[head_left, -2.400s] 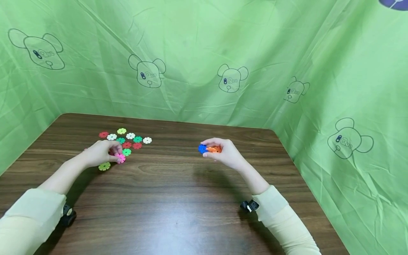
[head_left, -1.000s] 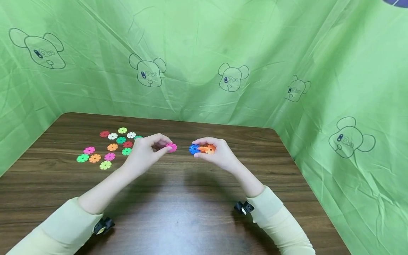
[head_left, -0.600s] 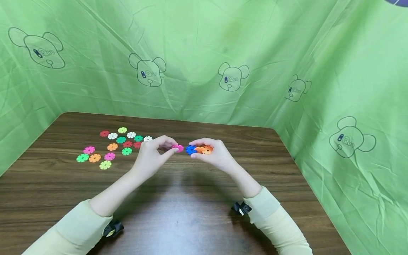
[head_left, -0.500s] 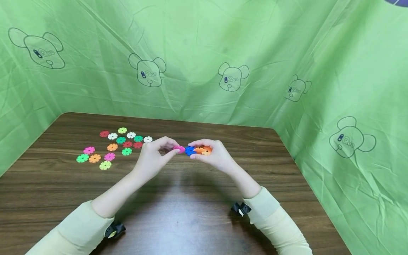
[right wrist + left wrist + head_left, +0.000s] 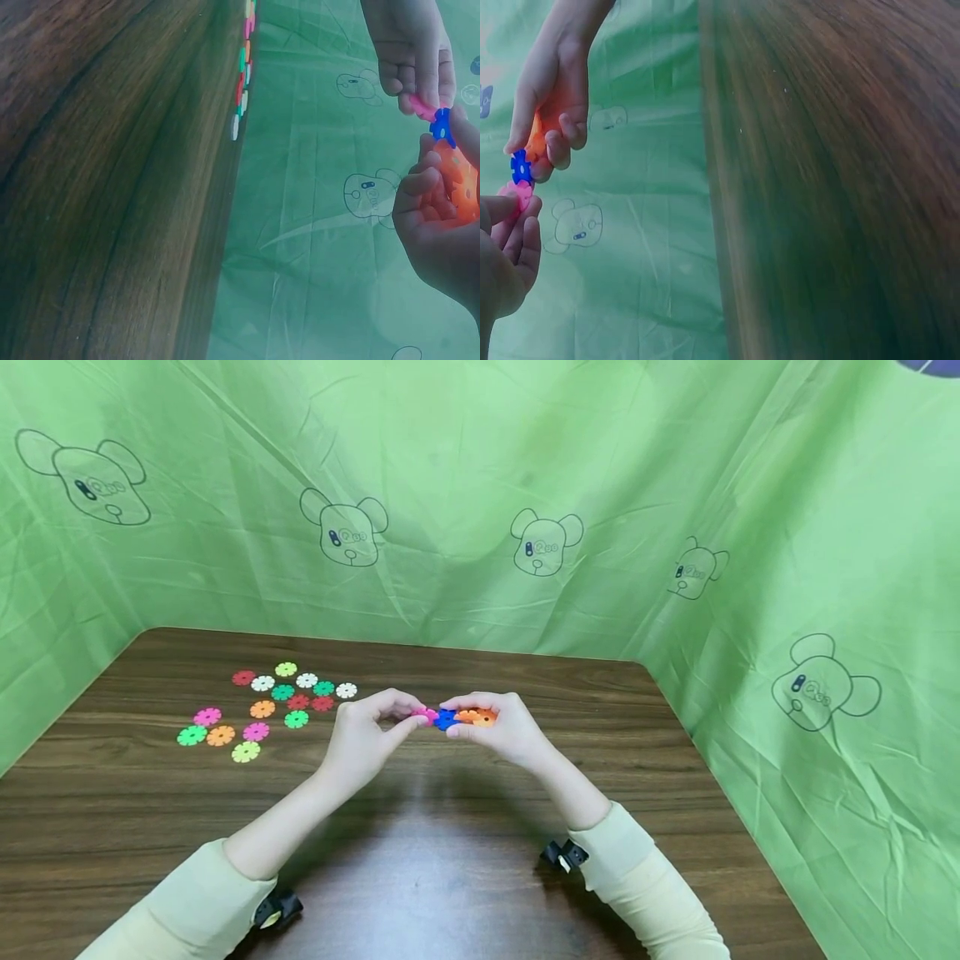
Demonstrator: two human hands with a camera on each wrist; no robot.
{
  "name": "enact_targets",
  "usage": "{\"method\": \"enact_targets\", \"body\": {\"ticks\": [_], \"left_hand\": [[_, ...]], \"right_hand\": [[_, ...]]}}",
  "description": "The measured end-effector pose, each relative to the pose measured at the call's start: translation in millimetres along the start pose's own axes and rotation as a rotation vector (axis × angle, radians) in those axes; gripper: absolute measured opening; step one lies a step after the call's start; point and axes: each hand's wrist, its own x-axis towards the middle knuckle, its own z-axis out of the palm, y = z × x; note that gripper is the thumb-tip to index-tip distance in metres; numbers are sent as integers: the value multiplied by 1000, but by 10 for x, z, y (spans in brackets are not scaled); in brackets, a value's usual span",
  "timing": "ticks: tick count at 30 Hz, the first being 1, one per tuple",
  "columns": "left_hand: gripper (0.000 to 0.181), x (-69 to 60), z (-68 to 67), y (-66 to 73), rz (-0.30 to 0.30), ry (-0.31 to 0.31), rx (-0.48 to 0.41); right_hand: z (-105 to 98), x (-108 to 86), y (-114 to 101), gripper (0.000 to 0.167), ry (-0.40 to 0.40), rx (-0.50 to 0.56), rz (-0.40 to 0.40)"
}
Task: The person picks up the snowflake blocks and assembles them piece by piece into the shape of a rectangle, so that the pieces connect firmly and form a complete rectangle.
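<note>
Pink flower-shaped plastic disc (image 5: 429, 717), apart from blue notched plastic disc (image 5: 446, 720) a second ago, now touches it. Pink disc at fingertips of left hand (image 5: 365, 732), left of blue disc, pinched between thumb and fingers. Right hand (image 5: 512, 728), right of blue disc, pinches blue disc; orange notched plastic discs (image 5: 484, 718) inside its curled fingers. Loose multicoloured discs (image 5: 297, 702) lie left of blue disc on brown wood-grain table (image 5: 420, 868).

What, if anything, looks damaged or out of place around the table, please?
Nothing stands out: the loose discs lie flat on the table, and the pink disc pinched by the left hand meets the blue disc in the right hand.
</note>
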Motion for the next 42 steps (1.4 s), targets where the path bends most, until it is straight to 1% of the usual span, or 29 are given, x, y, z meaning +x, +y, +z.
{"method": "enact_targets", "body": {"ticks": [5,8,13,15,16,19,22,23,26,28,31,34,37,42], "left_hand": [[10,0,11,9,13,46,3],[10,-4,20,28,10,60,-14],[11,-21,63,50,4,82,-66],[13,-24,78,63,6,94,-66],[14,-26,78,92,8,99,-62],[14,-33,84,71,11,104,-51],[12,-36,90,22,18,86,-63],[11,-37,95,-22,22,76,-71],[10,-25,85,-48,42,46,-79],[11,-13,69,-56,56,20,-67],[16,8,31,-65,73,-20,-12],[21,25,-31,-72,73,-56,44],[25,36,-126,-90,70,-84,105],[32,43,-327,-156,67,-128,204]], "right_hand": [[-1,-6,-24,33,22,-14,-32],[6,-8,-2,32,30,-7,-38],[24,22,183,34,44,14,-34],[34,37,265,36,46,15,-45],[38,41,284,36,46,19,-53],[39,9,161,35,45,-1,-71],[28,-24,14,35,44,-33,-84],[22,-35,-33,35,43,-43,-86],[11,-31,-20,35,39,-55,-89],[-1,-27,-7,36,36,-56,-78],[-31,-25,20,37,31,-57,-51],[-72,-30,47,37,22,-44,-28],[-115,-40,60,38,3,-40,-18],[-188,-56,72,37,-19,-67,-17]]}}
